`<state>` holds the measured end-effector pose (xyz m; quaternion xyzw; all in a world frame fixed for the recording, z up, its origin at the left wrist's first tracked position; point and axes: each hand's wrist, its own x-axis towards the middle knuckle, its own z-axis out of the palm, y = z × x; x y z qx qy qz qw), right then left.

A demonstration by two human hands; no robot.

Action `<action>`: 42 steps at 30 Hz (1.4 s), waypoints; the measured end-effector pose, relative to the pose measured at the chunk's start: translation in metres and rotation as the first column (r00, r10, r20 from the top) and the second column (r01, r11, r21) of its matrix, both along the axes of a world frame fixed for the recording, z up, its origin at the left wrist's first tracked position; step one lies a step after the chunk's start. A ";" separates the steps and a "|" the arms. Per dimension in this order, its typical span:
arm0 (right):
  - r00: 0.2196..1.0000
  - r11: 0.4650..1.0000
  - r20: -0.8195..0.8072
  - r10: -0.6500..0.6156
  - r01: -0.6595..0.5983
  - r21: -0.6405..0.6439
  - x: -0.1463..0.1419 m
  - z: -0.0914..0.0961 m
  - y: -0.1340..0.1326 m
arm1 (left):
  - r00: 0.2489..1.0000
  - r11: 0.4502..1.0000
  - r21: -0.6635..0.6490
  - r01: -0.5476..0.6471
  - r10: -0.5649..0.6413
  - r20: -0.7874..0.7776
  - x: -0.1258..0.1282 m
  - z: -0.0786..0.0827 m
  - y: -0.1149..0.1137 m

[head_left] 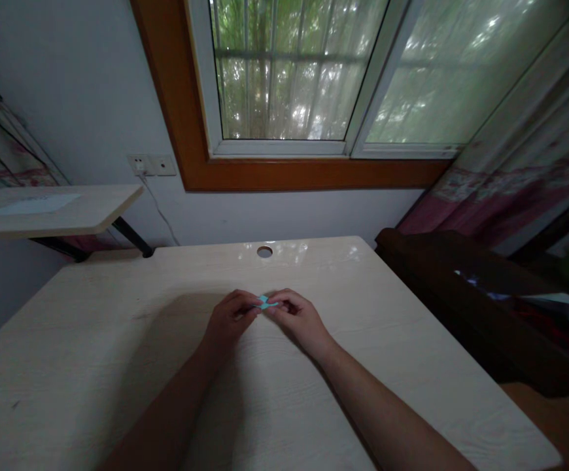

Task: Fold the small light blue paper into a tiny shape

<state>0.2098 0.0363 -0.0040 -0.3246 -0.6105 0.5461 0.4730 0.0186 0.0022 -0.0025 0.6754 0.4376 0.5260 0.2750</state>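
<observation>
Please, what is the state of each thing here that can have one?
left hand: pinches the blue paper piece
right hand: pinches the same piece
blue paper piece: held between both hands
window: looks shut
curtain: pulled aside
wall socket: cable plugged in

1. Setting: private room in a home.
2. Far wall: sliding window in a broad brown wooden frame, with bars and green trees outside.
3. Right: patterned pink-and-white curtain hung beside the window, with dark wooden furniture below it.
4. Near: pale wood-grain desk, with a round cable hole at its far edge.
5. Left: wall socket with a white cable plugged in, just above a small pale side table on dark legs.
6. Plain white walls, dim daylight.
</observation>
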 end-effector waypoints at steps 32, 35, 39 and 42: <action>0.979 0.929 0.204 0.003 -0.078 0.361 0.002 0.008 -0.006 | 0.925 0.936 -0.340 0.094 0.044 0.378 0.006 0.003 -0.003; 0.975 0.927 0.219 0.021 -0.101 0.361 0.002 0.008 -0.007 | 0.927 0.932 -0.350 0.093 0.047 0.372 0.006 0.003 -0.003; 0.973 0.926 0.228 0.046 -0.127 0.354 0.001 0.010 -0.008 | 0.934 0.933 -0.347 0.095 0.037 0.355 0.005 0.001 -0.003; 0.970 0.926 0.239 0.038 -0.124 0.357 0.001 0.011 -0.009 | 0.929 0.933 -0.342 0.112 0.024 0.368 0.004 -0.002 -0.003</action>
